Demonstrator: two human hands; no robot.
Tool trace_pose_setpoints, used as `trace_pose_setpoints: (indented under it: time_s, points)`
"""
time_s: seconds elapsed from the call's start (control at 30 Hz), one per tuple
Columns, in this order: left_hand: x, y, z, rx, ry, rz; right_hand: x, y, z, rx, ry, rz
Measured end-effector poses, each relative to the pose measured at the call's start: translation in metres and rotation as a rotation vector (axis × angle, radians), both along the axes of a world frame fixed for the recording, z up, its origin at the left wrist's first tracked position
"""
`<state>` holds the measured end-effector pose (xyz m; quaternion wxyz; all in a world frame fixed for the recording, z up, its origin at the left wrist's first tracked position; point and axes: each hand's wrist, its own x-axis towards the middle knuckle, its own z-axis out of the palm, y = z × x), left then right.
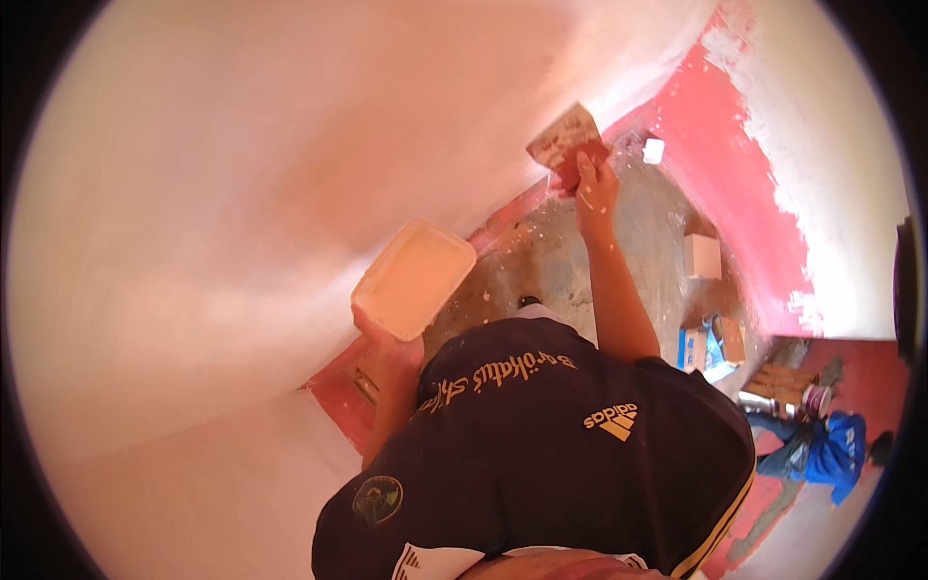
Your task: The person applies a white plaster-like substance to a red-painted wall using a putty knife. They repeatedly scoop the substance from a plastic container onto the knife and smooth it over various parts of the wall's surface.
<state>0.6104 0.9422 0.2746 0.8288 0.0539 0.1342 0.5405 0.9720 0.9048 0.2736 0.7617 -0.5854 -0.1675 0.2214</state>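
My left hand (391, 348) grips the near end of a shallow pale rectangular plastic tub (463, 249), close beside the light wall on my left. The tub's inside looks smooth and cream-coloured; I cannot make out how much of that is filling. Ahead and to the right, my right hand (596, 190) is closed round a wide putty knife (565, 138). Its flat blade is smeared with pale and brownish residue, and reddish colour shows near the fingers. The blade is close to the wall (387, 126); whether it touches cannot be told. White specks dot the right hand.
The right wall (720, 145) is pink with ragged white patches. On the stained floor (638, 251) are a small white item (653, 151), a carton (703, 257) and blue-and-brown boxes (692, 348). Farther right, a person in a blue shirt (839, 449) is near a bucket (816, 399).
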Motion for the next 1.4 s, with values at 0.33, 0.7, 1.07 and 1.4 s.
trace_pose_setpoints:
  time_s: [0.33, 0.7, 1.07, 1.4]
  points:
    - [0.009, 0.042, -0.002, 0.049, 0.537, 0.01, -0.07, -0.01, 0.044, 0.097, -0.224, 0.318]
    - [-0.008, 0.042, -0.015, 0.072, 0.345, -0.189, -0.146, 0.006, 0.112, -0.163, -0.931, 0.78]
    - [-0.043, 0.015, -0.029, 0.173, 0.383, -0.181, -0.212, 0.028, 0.088, -0.197, -1.313, 0.973]
    - [-0.054, 0.026, -0.026, 0.265, 0.436, -0.147, -0.215, 0.051, 0.085, -0.112, -1.417, 1.133]
